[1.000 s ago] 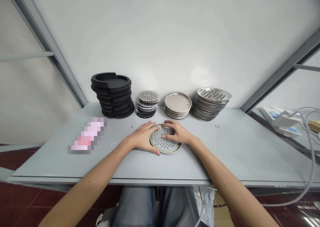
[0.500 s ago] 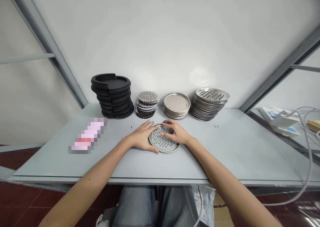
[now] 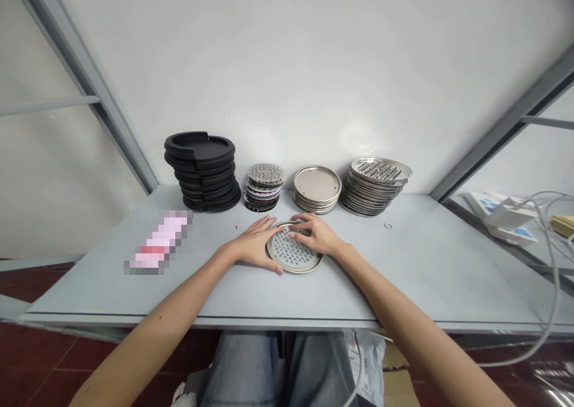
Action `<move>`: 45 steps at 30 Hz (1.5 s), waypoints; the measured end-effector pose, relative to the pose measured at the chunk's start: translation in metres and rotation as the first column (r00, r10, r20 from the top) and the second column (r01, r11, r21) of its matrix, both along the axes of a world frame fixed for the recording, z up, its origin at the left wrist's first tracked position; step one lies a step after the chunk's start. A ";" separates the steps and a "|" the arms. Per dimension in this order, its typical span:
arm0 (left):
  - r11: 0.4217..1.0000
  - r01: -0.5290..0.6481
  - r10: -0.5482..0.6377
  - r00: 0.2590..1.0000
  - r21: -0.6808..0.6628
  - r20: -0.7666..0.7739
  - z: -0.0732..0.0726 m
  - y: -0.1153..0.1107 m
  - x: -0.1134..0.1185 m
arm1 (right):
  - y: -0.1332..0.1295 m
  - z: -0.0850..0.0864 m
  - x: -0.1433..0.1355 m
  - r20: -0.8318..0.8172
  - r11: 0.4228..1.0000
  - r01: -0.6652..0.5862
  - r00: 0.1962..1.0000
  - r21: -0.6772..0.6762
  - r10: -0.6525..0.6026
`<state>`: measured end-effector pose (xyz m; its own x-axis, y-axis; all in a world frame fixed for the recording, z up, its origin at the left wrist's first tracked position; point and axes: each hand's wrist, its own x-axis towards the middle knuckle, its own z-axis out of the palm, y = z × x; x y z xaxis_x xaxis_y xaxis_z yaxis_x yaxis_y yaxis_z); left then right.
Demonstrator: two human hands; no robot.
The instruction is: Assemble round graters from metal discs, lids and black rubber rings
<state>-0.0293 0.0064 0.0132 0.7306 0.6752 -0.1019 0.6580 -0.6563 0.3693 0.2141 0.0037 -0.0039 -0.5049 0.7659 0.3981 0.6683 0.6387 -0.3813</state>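
Note:
A round metal disc with a perforated, grater-like face (image 3: 295,250) and a raised rim lies flat on the grey table (image 3: 215,299). Against its left edge rests my left hand (image 3: 259,245), fingers spread, thumb near the front rim. My right hand (image 3: 316,235) touches the upper right of the disc with bent, separated fingers. Behind stand a stack of small perforated discs (image 3: 265,177), a stack of plain metal plates (image 3: 317,184) and a stack of larger grater discs (image 3: 380,173).
Black ring-shaped holders (image 3: 201,168) are stacked at the back left. A blurred pink item (image 3: 164,239) lies on the left. At the right are a small metal ring (image 3: 388,226), a white cable (image 3: 555,287) and a white box (image 3: 506,216).

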 end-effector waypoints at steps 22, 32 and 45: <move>1.000 -0.003 0.003 1.000 -0.006 0.020 0.001 -0.001 -0.001 | 0.004 -0.005 0.001 -0.133 0.991 0.031 0.990 -0.127 -0.048; 1.000 -0.009 0.009 0.999 0.004 0.038 0.001 -0.002 -0.002 | 0.010 -0.007 0.001 -0.155 0.980 0.051 0.985 -0.192 -0.081; 1.000 -0.024 0.023 0.999 0.019 0.048 0.004 -0.004 -0.002 | 0.011 -0.012 0.001 -0.148 0.974 0.088 0.982 -0.211 -0.121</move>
